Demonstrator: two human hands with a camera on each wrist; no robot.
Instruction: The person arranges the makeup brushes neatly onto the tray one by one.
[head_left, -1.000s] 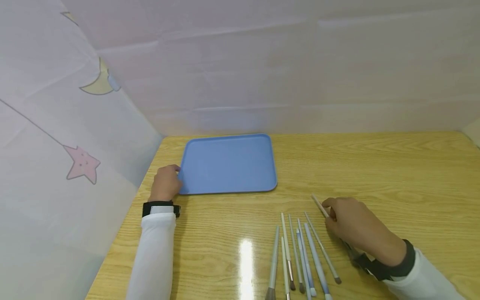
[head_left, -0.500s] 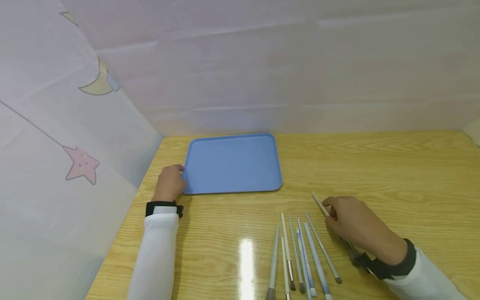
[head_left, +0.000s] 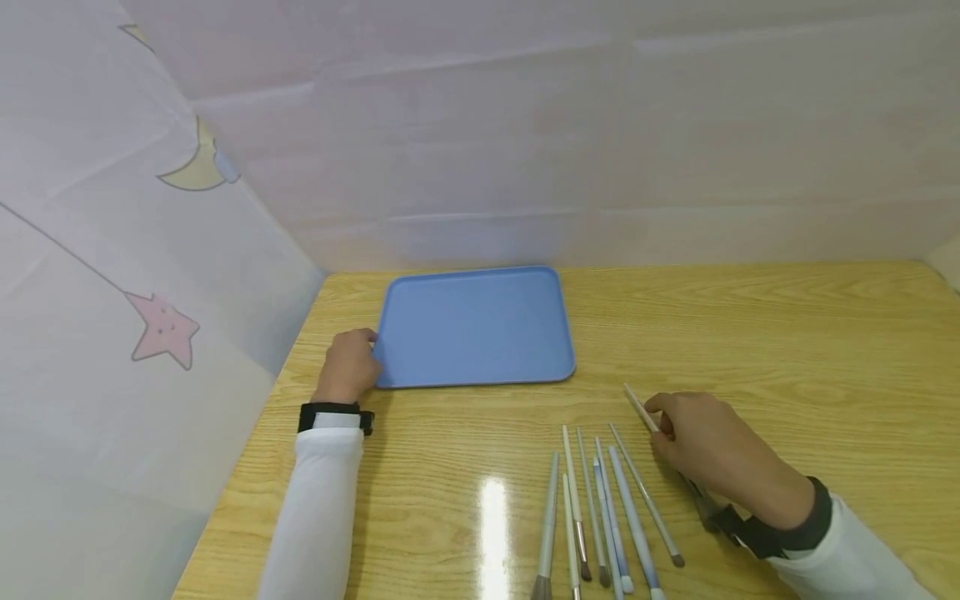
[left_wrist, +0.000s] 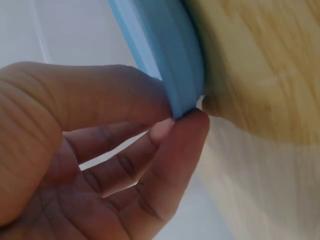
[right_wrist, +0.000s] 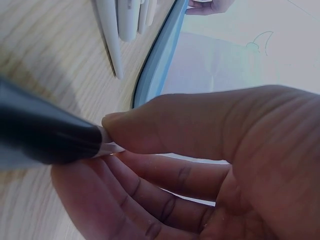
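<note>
- The step in hand looks like setting up: the left hand [head_left: 347, 365] pinches the left rim of the blue tray [head_left: 476, 327], thumb above and fingers below as the left wrist view shows, while the right hand [head_left: 705, 450] grips one makeup brush [head_left: 642, 410] lifted out of the row.
- The tray lies flat toward the back left corner of the worktop [head_left: 750, 333], with nothing in it.
- The held brush is slim, with a pale handle pointing away from the person and a dark ferrule under the palm; the right wrist view shows thumb and fingers closed round it [right_wrist: 50, 137].
- The other brushes [head_left: 600, 508] lie side by side near the front edge, just left of the right hand, bristles toward the person.
- By my judgement the next move calls for carrying the brush leftward and away to the tray, keeping it level so it clears the rim, with the left hand steadying the tray.
- The brushes are thin and light and may roll.
</note>
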